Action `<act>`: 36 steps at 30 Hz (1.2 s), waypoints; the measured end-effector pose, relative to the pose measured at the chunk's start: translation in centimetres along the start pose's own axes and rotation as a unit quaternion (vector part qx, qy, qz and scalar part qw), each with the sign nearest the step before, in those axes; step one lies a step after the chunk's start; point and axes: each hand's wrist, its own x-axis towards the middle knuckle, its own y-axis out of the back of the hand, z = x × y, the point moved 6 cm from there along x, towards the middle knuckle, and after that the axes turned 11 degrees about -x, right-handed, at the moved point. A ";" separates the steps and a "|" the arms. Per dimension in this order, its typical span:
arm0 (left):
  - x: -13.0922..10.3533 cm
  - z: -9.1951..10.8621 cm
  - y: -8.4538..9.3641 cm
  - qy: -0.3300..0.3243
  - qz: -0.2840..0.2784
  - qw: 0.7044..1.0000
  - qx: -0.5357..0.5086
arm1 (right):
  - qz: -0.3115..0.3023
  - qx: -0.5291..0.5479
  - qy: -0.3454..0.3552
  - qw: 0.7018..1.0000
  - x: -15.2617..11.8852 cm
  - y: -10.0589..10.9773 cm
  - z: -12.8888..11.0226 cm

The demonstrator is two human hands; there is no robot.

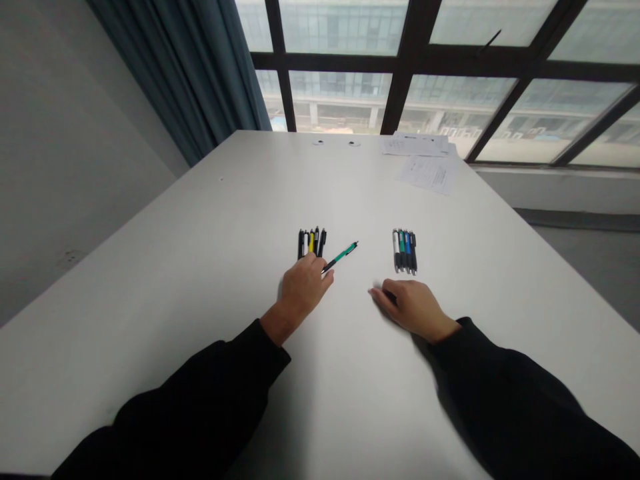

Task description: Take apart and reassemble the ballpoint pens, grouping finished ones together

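Observation:
My left hand [304, 285] reaches over the lower ends of a row of several pens [311, 241], with black, white and yellow barrels. Between its thumb and index finger is the lower end of a green pen [344, 253], which slants up to the right, apart from the row. The other fingertips are hidden behind the hand. My right hand [411, 308] rests on the table, loosely curled, with a gap between thumb and fingers and nothing visible in it. Just beyond it lies a second row of several pens [405, 251], side by side, with white, green, blue and black barrels.
The white table [240, 220] runs up to a window with dark frames [345, 63]. Printed papers [425, 170] lie at its far right corner. Two small round fittings [354, 143] sit near the far edge. A blue curtain [200, 73] hangs at the back left.

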 end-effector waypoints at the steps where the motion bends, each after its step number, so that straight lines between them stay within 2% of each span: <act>1: 0.0 0.1 -0.1 -0.002 0.001 1.000 0.001 | 0.003 0.010 -0.004 1.000 0.0 0.0 0.1; 4: 0.0 0.6 -0.2 -0.025 -0.001 1.000 0.014 | 0.009 0.069 -0.029 0.997 0.1 -0.2 0.7; 7: -0.5 1.9 0.1 -0.080 0.019 0.996 0.013 | 0.046 0.186 -0.074 0.979 0.1 -0.1 1.6; 12: -2.4 3.2 1.0 -0.179 0.068 0.979 -0.070 | 0.107 0.357 -0.106 0.922 0.0 -0.2 2.7; 14: -3.0 2.8 1.6 -0.188 0.087 0.969 -0.132 | 0.108 0.444 -0.108 0.883 0.0 -0.5 2.7; 16: -3.3 2.0 2.1 -0.170 0.097 0.955 -0.225 | 0.095 0.528 -0.115 0.836 0.1 -1.0 2.6; 18: -3.2 0.8 2.1 -0.116 0.077 0.930 -0.341 | 0.073 0.584 -0.127 0.798 0.2 -1.4 2.3; 20: -2.8 -0.4 1.4 -0.034 0.037 0.883 -0.466 | 0.055 0.613 -0.140 0.776 0.2 -1.5 2.2; 22: -2.5 -1.3 0.6 0.043 0.004 0.819 -0.572 | 0.049 0.628 -0.154 0.761 0.2 -1.4 2.4; 23: -2.3 -1.6 0.3 0.070 -0.003 0.791 -0.608 | 0.048 0.634 -0.160 0.755 0.2 -1.4 2.5; 25: -1.9 -1.9 0.0 0.099 0.001 0.755 -0.648 | 0.045 0.643 -0.166 0.746 0.2 -1.4 2.6; 30: -1.5 -2.4 -0.4 0.116 0.028 0.713 -0.691 | 0.051 0.656 -0.177 0.732 0.1 -1.4 2.8; 36: -1.5 -2.7 -0.8 0.145 0.044 0.705 -0.693 | 0.043 0.637 -0.187 0.747 -0.2 -1.6 2.9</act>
